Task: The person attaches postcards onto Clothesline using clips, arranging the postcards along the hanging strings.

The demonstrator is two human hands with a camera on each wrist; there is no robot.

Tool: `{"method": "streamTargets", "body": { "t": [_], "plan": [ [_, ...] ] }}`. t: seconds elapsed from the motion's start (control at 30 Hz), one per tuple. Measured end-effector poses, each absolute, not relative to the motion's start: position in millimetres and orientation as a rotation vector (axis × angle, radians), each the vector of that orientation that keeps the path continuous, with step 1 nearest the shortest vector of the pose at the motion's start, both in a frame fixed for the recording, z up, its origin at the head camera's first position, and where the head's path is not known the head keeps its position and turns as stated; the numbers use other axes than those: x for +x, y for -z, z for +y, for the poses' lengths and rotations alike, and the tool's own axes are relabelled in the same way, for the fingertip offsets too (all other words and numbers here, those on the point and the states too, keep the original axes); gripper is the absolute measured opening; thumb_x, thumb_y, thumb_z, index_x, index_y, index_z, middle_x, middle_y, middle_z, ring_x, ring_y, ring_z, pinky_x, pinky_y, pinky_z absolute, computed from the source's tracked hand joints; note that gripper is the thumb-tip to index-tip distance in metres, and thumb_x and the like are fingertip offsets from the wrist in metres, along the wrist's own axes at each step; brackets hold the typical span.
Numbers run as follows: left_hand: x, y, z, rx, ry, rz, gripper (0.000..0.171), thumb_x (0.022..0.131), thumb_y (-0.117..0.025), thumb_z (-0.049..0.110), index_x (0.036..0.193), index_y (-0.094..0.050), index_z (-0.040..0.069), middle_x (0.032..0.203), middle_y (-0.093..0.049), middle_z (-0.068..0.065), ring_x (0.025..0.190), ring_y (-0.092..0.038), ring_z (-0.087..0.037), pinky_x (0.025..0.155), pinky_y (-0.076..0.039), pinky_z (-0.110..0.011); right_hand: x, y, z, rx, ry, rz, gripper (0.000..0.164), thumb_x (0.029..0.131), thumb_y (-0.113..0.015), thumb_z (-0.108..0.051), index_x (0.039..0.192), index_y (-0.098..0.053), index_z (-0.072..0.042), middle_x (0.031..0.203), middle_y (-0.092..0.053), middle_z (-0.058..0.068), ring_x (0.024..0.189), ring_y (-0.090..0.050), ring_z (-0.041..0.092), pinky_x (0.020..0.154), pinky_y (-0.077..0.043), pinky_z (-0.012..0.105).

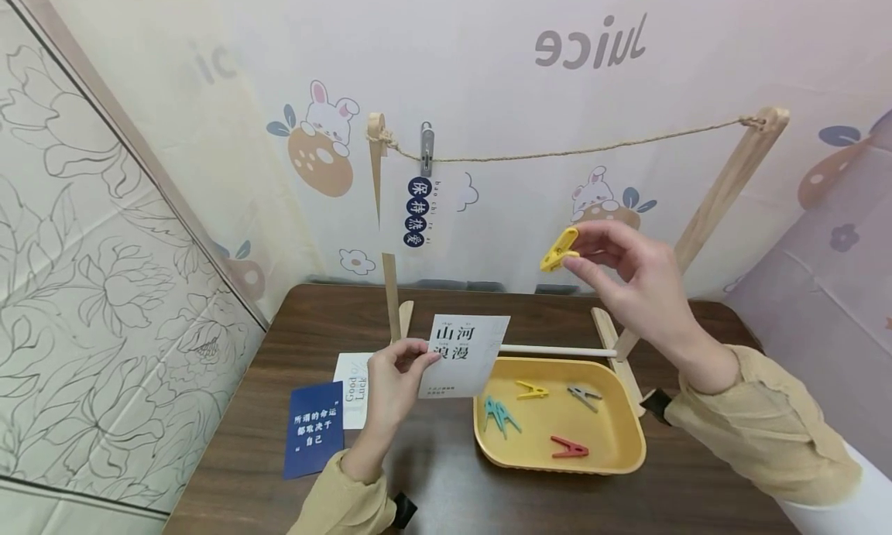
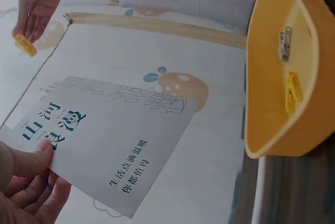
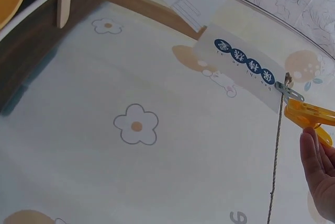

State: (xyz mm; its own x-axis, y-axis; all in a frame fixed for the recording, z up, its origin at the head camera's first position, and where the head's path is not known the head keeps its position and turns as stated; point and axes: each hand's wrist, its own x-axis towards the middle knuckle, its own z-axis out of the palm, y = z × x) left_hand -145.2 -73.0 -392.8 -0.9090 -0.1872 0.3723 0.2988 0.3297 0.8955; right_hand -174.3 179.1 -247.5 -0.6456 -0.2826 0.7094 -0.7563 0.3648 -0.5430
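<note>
My left hand (image 1: pixel 396 380) pinches the edge of a white card with dark printed characters (image 1: pixel 465 355), held above the table; the left wrist view shows the thumb across this card (image 2: pixel 112 140). Raised at the right, my right hand (image 1: pixel 637 279) pinches a yellow clothespin (image 1: pixel 560 250) between thumb and fingers, below the rope (image 1: pixel 578 154). A grey clothespin (image 1: pixel 427 149) at the rope's left end holds a white card with blue circles (image 1: pixel 416 214), which hangs down. In the right wrist view the yellow clothespin (image 3: pixel 309 114) appears close to the lens.
The rope runs between two wooden posts (image 1: pixel 728 186). A yellow basket (image 1: pixel 557 461) on the dark wooden table (image 1: pixel 446 488) holds several clothespins (image 1: pixel 570 447). At the left lie a blue card (image 1: pixel 313 430) and a white "Good Luck" card (image 1: pixel 354 365). A patterned curtain (image 1: pixel 488 78) hangs behind.
</note>
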Motion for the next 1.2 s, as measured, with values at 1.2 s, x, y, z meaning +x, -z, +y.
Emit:
{"method": "streamTargets", "body": {
  "t": [1.2],
  "plan": [
    [-213,317,-33,-0.258,1.639,-2.016,0.013,0.072,-0.073,0.013,0.076,-0.067,0.001,0.073,-0.065,-0.005,0.063,-0.058,-0.01,0.057,-0.045,-0.022,-232,175,154,0.721,-1.145,-2.271,0.022,0.08,-0.064,-0.003,0.1,-0.059,0.005,0.085,-0.061,-0.003,0.077,-0.058,0.005,0.068,-0.045,0.013]
  ]
}}
